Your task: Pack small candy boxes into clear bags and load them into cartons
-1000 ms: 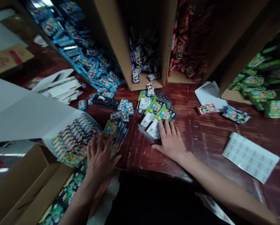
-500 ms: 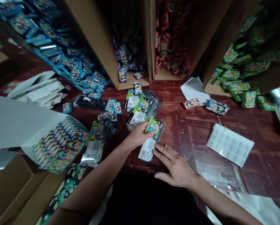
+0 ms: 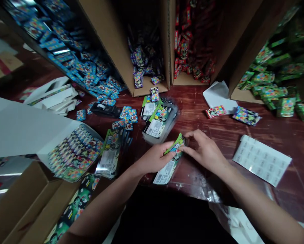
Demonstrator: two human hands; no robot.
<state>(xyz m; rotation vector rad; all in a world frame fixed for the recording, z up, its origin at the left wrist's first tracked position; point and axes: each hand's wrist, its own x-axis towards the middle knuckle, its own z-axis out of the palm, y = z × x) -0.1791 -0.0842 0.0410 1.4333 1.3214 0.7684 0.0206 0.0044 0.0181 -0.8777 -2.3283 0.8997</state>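
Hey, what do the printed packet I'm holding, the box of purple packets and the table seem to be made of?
Printed packet: smooth, probably thin plastic or coated card, since it bends.
Box: matt brown, most likely corrugated cardboard, judging by its plain walls and ridged edge.
Table: likely wood with worn varnish or paint, from the reddish-brown sheen and pale streaks; laminate is possible.

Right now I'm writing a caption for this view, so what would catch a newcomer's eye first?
Probably the blue packets, heaped at upper left, and the green packets at upper right. Then, near the centre, the green-and-black packet in the left hand, the right hand at its upper end.
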